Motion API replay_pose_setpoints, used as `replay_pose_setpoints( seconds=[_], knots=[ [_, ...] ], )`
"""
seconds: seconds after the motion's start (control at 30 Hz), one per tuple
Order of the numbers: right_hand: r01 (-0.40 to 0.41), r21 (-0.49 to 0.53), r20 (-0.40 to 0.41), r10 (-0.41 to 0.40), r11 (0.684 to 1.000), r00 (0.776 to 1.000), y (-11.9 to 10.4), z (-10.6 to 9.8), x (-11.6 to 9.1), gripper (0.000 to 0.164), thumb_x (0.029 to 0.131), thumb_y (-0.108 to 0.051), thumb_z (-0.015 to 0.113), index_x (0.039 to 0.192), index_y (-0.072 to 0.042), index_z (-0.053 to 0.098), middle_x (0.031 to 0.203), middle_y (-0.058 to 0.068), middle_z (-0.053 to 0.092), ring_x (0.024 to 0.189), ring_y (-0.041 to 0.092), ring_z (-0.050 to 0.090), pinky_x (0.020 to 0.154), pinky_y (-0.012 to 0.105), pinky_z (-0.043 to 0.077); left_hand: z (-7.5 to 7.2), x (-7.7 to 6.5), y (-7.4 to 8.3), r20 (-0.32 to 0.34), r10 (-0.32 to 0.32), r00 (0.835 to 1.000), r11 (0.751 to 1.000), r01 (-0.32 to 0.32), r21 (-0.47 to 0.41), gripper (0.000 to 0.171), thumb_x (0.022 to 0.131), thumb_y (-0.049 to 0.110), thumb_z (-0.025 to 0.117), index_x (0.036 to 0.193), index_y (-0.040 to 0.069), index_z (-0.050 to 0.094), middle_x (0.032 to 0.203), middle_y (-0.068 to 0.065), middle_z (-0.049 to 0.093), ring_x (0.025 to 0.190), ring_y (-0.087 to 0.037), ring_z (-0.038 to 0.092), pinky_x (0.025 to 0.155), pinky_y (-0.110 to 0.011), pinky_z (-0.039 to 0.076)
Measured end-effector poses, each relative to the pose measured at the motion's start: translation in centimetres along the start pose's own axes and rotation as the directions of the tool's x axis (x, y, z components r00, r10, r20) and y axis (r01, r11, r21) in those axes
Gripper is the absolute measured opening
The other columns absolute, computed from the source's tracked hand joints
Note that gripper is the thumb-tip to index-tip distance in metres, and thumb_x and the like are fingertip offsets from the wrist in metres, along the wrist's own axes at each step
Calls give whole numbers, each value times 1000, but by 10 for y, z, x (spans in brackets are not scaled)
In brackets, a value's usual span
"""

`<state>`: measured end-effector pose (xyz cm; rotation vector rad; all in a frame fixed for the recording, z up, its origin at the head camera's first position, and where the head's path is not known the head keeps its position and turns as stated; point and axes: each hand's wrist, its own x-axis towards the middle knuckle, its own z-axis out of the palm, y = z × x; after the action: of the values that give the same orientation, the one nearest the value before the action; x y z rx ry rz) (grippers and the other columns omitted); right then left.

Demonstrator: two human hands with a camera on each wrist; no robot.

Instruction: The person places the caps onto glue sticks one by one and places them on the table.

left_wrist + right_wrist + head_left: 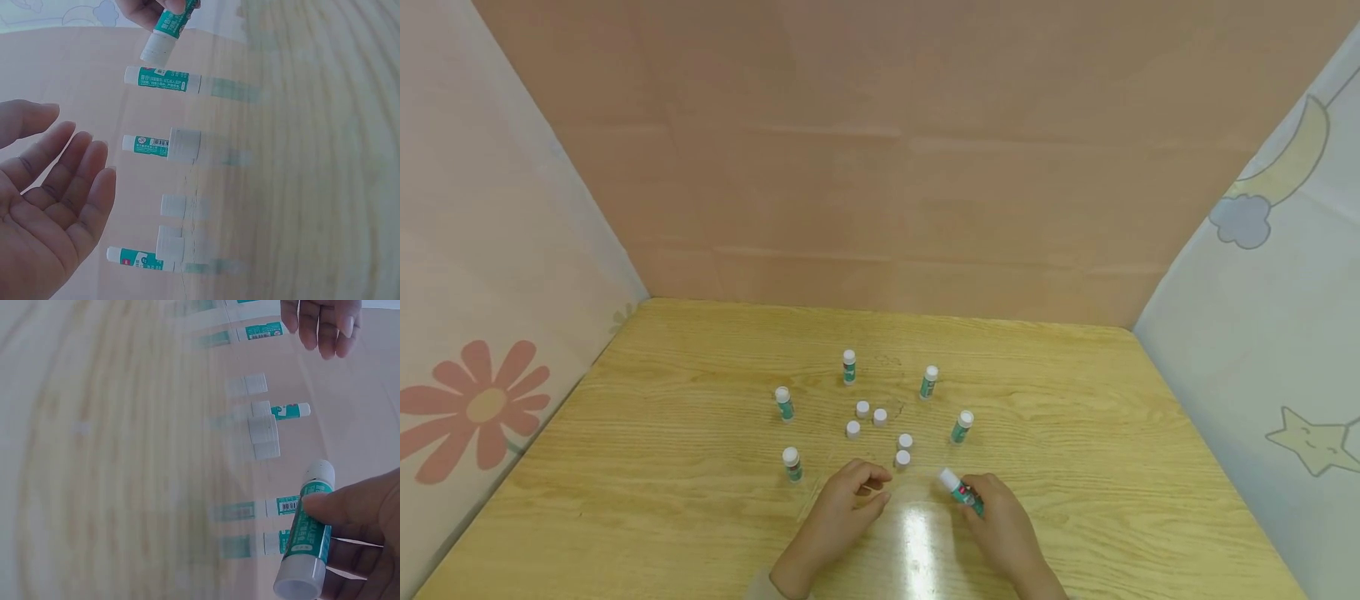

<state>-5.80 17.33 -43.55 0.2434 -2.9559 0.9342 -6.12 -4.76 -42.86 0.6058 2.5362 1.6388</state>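
My right hand (1003,521) grips a glue stick (962,492) with a green label and white ends, held tilted above the table. In the right wrist view the thumb lies along the label of this glue stick (306,531). My left hand (850,508) is held near the front, holding nothing, with its fingers loosely bent. Just beyond its fingertips are several small white caps (902,459) on the tabletop. The left wrist view shows the left palm (44,219) bare.
Several glue sticks stand upright around the caps, among them one at the left front (792,465), one at the back (849,367) and one at the right (962,427). The wooden table (1112,467) meets a brown back panel (887,208) and patterned side panels.
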Motion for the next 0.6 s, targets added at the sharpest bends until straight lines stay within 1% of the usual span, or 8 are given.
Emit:
replay_pose_setpoints(
  seconds=[0.23,0.33,0.43,0.6],
  knots=[
    [-22,-1,1,22,1000,1000,5,-2,2,29,72,-4,66,99,2,58,82,-2,54,72,9,50,62,24,46,1,0,-1,-1,0,1000,1000,0,6,18,84,12,57,98,2,56,97,-6,54,89,-18,51,76,-23,44],
    [-12,-8,3,12,1000,1000,8,-3,3,29,72,-2,66,99,3,58,81,-1,53,71,9,50,62,24,46,1,0,-1,0,3,1000,1000,-3,9,18,84,12,57,98,1,56,97,-6,54,88,-18,51,76,-23,44],
    [1,-30,3,-1,1000,1000,11,-5,5,29,71,-2,66,98,3,57,80,0,53,70,10,51,61,25,47,0,0,-1,2,5,1000,1000,-5,10,18,83,12,57,98,1,56,97,-6,54,88,-18,51,76,-23,44],
    [-6,-61,7,7,998,1000,16,-8,9,29,72,-4,66,98,4,57,80,2,54,69,10,50,59,25,47,0,1,-1,0,14,1000,1000,-14,4,17,83,9,57,98,1,56,96,-6,54,88,-19,52,75,-23,44]
  ],
)
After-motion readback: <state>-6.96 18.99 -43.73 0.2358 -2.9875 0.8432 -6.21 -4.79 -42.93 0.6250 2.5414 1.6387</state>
